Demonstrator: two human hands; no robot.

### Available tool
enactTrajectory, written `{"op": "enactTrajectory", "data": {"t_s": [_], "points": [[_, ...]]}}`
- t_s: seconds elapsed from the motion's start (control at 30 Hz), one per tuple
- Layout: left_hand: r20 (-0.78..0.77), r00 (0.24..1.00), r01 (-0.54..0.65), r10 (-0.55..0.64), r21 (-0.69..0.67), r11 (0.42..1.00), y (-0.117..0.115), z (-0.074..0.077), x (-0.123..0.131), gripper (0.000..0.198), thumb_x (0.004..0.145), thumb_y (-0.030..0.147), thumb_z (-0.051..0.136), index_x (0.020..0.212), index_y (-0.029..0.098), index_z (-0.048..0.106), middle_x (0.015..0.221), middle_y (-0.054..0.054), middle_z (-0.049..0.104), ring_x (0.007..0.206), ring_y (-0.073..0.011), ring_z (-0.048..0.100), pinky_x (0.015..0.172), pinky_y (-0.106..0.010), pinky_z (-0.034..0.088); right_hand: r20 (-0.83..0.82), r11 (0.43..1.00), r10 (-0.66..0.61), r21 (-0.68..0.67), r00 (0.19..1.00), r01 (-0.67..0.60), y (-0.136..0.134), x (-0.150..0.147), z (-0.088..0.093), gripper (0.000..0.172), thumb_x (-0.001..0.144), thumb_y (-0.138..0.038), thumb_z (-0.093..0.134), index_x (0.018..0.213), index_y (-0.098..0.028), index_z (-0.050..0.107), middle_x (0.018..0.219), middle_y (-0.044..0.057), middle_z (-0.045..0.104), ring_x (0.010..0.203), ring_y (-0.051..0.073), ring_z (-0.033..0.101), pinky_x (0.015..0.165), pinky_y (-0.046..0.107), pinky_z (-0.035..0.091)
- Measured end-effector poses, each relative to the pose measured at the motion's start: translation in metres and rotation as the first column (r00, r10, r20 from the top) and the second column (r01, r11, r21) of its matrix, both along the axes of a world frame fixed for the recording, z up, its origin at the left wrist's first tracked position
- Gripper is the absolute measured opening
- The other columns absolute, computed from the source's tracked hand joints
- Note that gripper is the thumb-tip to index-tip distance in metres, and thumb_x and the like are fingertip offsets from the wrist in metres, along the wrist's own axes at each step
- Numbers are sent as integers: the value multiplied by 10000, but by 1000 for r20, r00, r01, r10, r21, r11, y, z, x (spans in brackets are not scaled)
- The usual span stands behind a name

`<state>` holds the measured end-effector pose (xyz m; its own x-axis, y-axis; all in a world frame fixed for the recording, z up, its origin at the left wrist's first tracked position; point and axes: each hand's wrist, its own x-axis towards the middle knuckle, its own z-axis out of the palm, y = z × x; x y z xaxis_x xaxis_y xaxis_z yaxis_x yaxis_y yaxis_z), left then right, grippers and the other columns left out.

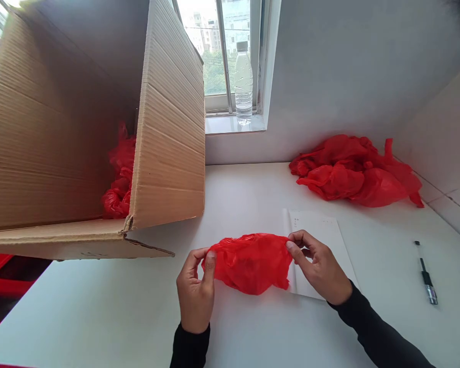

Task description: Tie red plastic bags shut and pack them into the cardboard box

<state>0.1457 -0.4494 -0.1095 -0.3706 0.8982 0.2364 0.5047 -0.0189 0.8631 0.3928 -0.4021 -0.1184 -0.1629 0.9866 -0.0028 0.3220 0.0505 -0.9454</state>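
A red plastic bag (253, 263) is stretched sideways between my two hands above the white table. My left hand (197, 291) pinches its left end between thumb and fingers. At the other end, my right hand (318, 263) grips the bag's upper right corner. Beneath the bag and my right hand lies an open notebook (322, 230), partly covered, with a few small marks on its page. More red plastic bags (356, 171) are heaped at the back right against the wall.
On the left a large cardboard box (168, 138) lies with its opening toward me, crumpled red bags (118, 189) inside. A pen (427, 278) rests on the right. A water bottle (244, 84) stands on the windowsill. Something red (15, 281) shows below the table's left edge.
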Motion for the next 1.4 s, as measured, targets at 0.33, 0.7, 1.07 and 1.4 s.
{"op": "enactTrajectory", "data": {"t_s": [0.33, 0.7, 1.07, 1.4], "points": [[-87, 989, 125, -121, 37, 991, -7, 18, 12, 140, 910, 341, 611, 1009, 266, 677, 973, -9, 663, 871, -165, 615, 740, -256, 492, 55, 981, 120, 149, 991, -127, -4, -24, 17, 169, 932, -433, 563, 964, -276, 617, 951, 18, 632, 923, 207, 585, 837, 379, 478], [324, 946, -13, 10, 7, 1000, -27, 17, -2, 200, 883, 419, 619, 978, 243, 619, 984, -15, 654, 902, -191, 606, 730, -249, 498, -103, 998, -15, 64, 995, 22, -11, -11, 21, 225, 920, -399, 584, 1121, -307, 544, 1103, 7, 617, 1042, 197, 582, 930, 349, 463], [730, 668, -81, 147, -125, 989, -23, 42, 10, 370, 751, 325, 749, 1083, 209, 636, 871, -29, 672, 798, -203, 639, 611, -242, 476, -124, 901, -165, 385, 979, 200, -33, -20, 46, 317, 908, -219, 603, 1215, -275, 548, 1197, 49, 603, 1151, 227, 567, 1003, 425, 471], [669, 743, 30, -7, -23, 999, -31, 31, 18, 240, 801, 298, 720, 1019, 209, 672, 1007, -34, 693, 971, -223, 632, 764, -267, 492, 380, 726, 165, 577, 910, -373, -45, -58, 72, 219, 903, -25, 459, 999, -157, 604, 919, 63, 676, 859, 216, 649, 773, 401, 578]]}}
